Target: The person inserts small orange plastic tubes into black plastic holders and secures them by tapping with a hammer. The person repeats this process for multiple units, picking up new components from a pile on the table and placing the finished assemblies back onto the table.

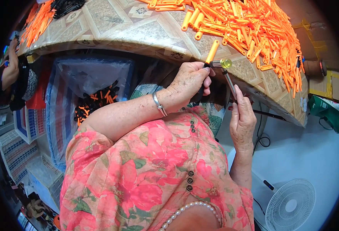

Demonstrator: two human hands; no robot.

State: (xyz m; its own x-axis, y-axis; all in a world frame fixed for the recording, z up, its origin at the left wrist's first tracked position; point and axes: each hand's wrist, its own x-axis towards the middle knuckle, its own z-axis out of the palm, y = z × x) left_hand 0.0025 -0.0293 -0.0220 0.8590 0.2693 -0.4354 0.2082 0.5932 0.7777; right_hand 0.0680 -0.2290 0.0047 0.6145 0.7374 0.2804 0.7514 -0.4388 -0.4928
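Observation:
My left hand (190, 79), with a silver bangle at the wrist, is closed around an orange plastic handle (212, 52) at the table's near edge. The handle's orange end points up and away; a dark part shows at my fingers. My right hand (242, 119) grips a small hammer (228, 79) with a slim metal shaft and a translucent yellow face. The hammer's head is right beside the orange handle and my left fingertips; I cannot tell whether they touch.
A large heap of orange handles (250, 34) covers the table's (146, 32) far right. More orange pieces (38, 23) and black ones (67, 7) lie far left. Below stands a lined bin (61, 84) of black-and-orange pieces. Another person's arm (11, 63) shows left; a white fan (290, 206) stands lower right.

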